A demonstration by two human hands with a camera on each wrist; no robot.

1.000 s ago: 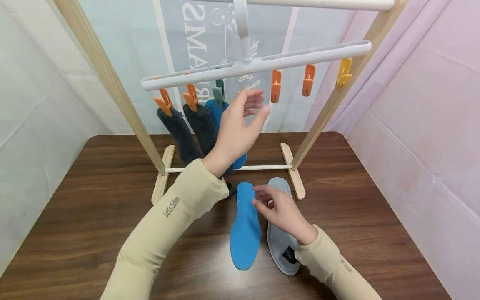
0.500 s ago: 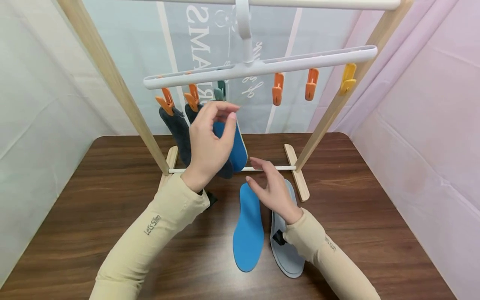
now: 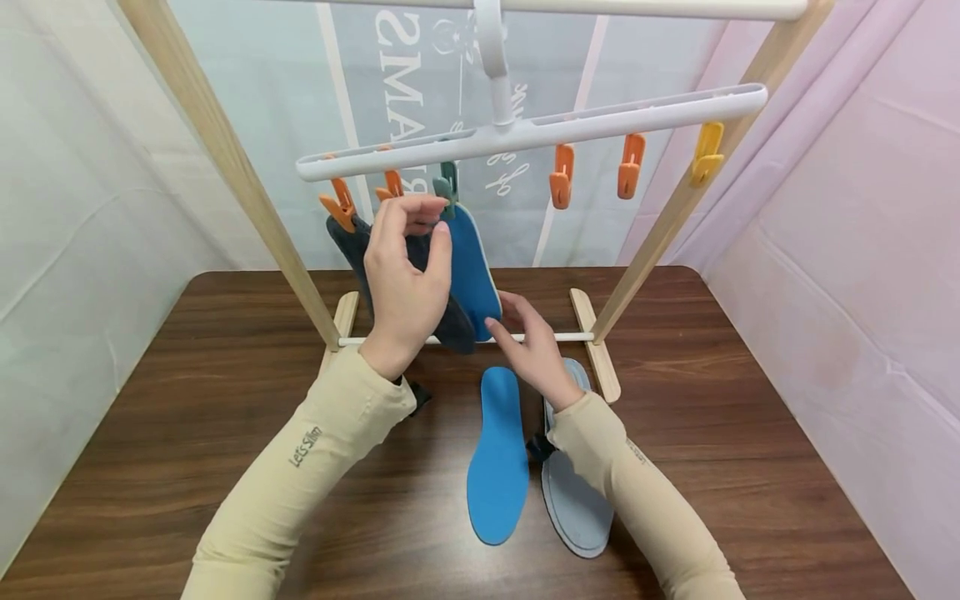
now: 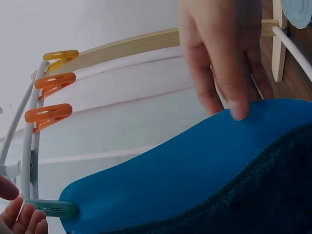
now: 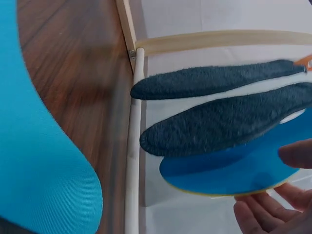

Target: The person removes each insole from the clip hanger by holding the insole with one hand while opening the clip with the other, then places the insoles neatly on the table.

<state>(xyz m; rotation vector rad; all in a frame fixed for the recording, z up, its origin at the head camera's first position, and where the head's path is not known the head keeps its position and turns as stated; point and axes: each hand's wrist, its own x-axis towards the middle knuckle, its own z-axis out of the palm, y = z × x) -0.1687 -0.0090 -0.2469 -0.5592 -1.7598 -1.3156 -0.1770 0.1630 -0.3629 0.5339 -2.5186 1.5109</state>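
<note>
Under the white hanger [image 3: 600, 127], the hanging blue insole [image 3: 475, 267] is dangling from a green clip [image 3: 444, 187]. Left hand [image 3: 405, 287] is hovering by the clip, loosely open; right hand [image 3: 537, 350] is bracketing the insole's edge, can't tell if pinching. Another blue insole [image 3: 498, 458] is lying on the desk [image 3: 750, 467].

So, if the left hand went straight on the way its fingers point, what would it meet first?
The left hand would probably meet the green clip gripping the hanging blue insole. The hand's fingertips look close beside the clip, though whether they touch it is unclear.
</note>
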